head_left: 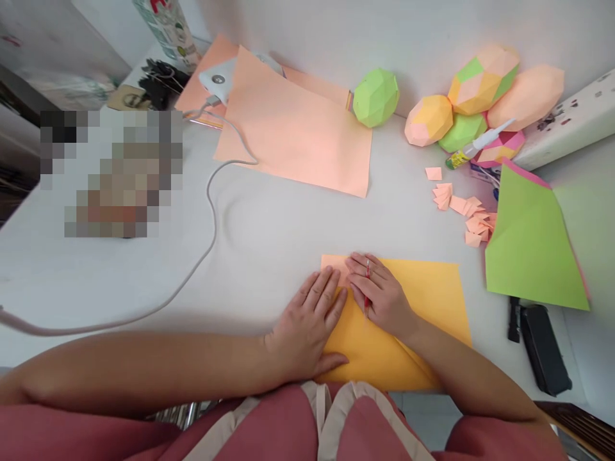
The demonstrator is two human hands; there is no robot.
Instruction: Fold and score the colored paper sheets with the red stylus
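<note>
My left hand (307, 320) lies flat with fingers stretched out, over the left side of a yellow sheet (432, 288). Its fingertips touch a small peach paper piece (331, 261) at the sheet's upper left edge. Close beside it, my right hand (382, 291) is curled with a slim red pen-like stick (368, 272) in its fingers, its ends showing above and below them. The fingertips of that hand rest by the right end of the peach piece, part of which they hide.
Small cut peach pieces (478, 224) lie to the right, near a glue tube (480, 144) and folded paper polyhedra (485, 77). A green sheet (533, 250), a black case (545, 349), a large peach sheet (298, 128) and a grey cable (211, 211) surround the work area.
</note>
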